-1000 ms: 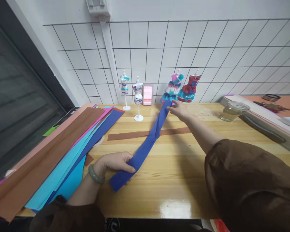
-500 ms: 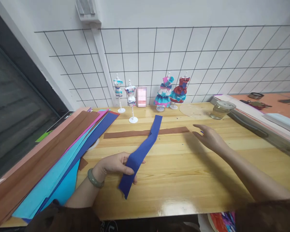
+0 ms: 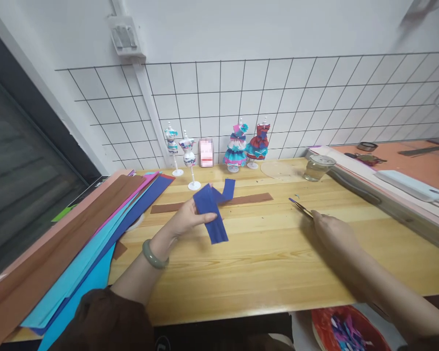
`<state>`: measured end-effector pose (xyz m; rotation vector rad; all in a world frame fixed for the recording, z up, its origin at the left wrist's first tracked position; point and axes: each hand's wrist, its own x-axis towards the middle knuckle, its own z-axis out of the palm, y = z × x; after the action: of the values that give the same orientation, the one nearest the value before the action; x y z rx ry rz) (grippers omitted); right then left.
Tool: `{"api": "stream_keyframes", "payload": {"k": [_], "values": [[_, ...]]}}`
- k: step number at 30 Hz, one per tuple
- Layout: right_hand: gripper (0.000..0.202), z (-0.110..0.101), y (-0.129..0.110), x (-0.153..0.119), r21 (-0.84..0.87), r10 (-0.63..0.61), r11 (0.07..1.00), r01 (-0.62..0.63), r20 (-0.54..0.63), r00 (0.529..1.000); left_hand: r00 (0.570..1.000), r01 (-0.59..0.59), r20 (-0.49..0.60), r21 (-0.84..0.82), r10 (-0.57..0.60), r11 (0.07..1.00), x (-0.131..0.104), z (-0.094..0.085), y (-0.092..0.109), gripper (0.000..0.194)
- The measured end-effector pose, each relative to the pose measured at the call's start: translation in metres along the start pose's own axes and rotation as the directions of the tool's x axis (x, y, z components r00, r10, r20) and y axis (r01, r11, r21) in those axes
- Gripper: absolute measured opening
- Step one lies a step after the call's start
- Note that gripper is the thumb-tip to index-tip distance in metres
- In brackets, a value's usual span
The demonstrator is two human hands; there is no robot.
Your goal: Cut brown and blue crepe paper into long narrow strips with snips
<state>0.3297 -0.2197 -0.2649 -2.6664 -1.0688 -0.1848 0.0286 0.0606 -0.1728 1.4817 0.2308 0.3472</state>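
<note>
My left hand (image 3: 190, 217) is closed on a dark blue crepe paper strip (image 3: 215, 226), thumb in front. The strip bends over the fingers, and its far end stands up over a flat brown paper strip (image 3: 254, 199) on the table. To the right, my right hand (image 3: 331, 229) grips a slim, dark pointed tool (image 3: 303, 208) just above the table, pointing away to the left. A bit of blue shows at its tip. Whether it is scissors or tweezers I cannot tell.
Stacked paper sheets (image 3: 91, 234) lie along the left. Small white dress forms (image 3: 189, 155) and dressed ones (image 3: 235, 151) stand by the tiled wall. A lidded cup (image 3: 316, 170) is at the back right. A red bin (image 3: 322, 324) with scraps sits below the table edge.
My left hand has raised the blue strip forward, and the strip now folds over the fingers. My right hand has come nearer, and a slim tool now shows in it. The view has shifted slightly.
</note>
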Motion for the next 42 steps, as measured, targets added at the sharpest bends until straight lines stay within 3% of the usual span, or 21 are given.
{"api": "stream_keyframes", "payload": {"k": [3, 5, 6, 8, 9, 10, 12, 14, 16, 19, 22, 27, 31, 42], "values": [[0.024, -0.006, -0.004, 0.007, 0.248, 0.149, 0.959, -0.138, -0.029, 0.988, 0.973, -0.172, -0.154, 0.030, 0.174, 0.985, 0.013, 0.005, 0.010, 0.082], [0.029, -0.009, -0.014, 0.009, 0.505, 0.209, 0.847, -0.165, -0.031, 0.977, 0.943, -0.233, -0.238, 0.033, 0.234, 0.972, 0.019, 0.006, 0.008, 0.077], [0.030, -0.011, -0.021, 0.009, 0.663, 0.237, 0.731, -0.164, -0.021, 0.971, 0.935, -0.232, -0.270, 0.029, 0.231, 0.972, 0.021, 0.006, 0.004, 0.074], [0.030, -0.013, -0.041, 0.007, 0.922, 0.284, 0.353, -0.157, 0.055, 0.957, 0.927, -0.184, -0.331, 0.015, 0.179, 0.983, 0.025, 0.006, -0.010, 0.075], [0.027, -0.015, -0.052, 0.006, 0.969, 0.273, 0.188, -0.164, 0.109, 0.956, 0.922, -0.150, -0.359, 0.011, 0.144, 0.989, 0.026, 0.005, -0.019, 0.078], [0.025, -0.017, -0.064, 0.004, 0.978, 0.224, 0.079, -0.193, 0.171, 0.959, 0.916, -0.118, -0.384, 0.009, 0.113, 0.993, 0.027, 0.004, -0.030, 0.082], [0.025, -0.019, -0.091, 0.003, 0.958, 0.059, -0.025, -0.286, 0.287, 0.956, 0.908, -0.076, -0.414, -0.003, 0.068, 0.997, 0.028, 0.003, -0.049, 0.089], [0.029, -0.019, -0.118, 0.002, 0.929, -0.112, -0.054, -0.366, 0.358, 0.927, 0.910, -0.063, -0.413, -0.035, 0.043, 0.997, 0.029, 0.001, -0.064, 0.089], [0.030, -0.014, -0.146, 0.003, 0.912, -0.231, -0.082, -0.402, 0.375, 0.898, 0.916, -0.060, -0.400, -0.086, 0.021, 0.994, 0.029, -0.002, -0.072, 0.076], [0.032, -0.003, -0.181, 0.001, 0.902, -0.385, -0.076, -0.425, 0.367, 0.847, 0.910, -0.059, -0.415, -0.146, -0.007, 0.988, 0.029, -0.006, -0.077, 0.048], [0.029, 0.009, -0.202, -0.006, 0.873, -0.494, -0.065, -0.483, 0.393, 0.776, 0.885, -0.074, -0.462, -0.264, -0.059, 0.962, 0.029, -0.010, -0.077, 0.039], [0.037, 0.018, -0.204, -0.025, 0.767, -0.575, -0.024, -0.641, 0.514, 0.637, 0.864, -0.058, -0.460, -0.500, -0.208, 0.864, 0.030, -0.012, -0.078, 0.033], [0.045, 0.018, -0.201, -0.033, 0.691, -0.601, -0.015, -0.723, 0.572, 0.559, 0.881, -0.061, -0.429, -0.520, -0.198, 0.852, 0.032, -0.010, -0.084, 0.032], [0.038, 0.015, -0.204, -0.031, 0.614, -0.619, -0.005, -0.789, 0.618, 0.485, 0.878, -0.063, -0.445, -0.476, -0.179, 0.877, 0.033, -0.007, -0.084, 0.035]]}}
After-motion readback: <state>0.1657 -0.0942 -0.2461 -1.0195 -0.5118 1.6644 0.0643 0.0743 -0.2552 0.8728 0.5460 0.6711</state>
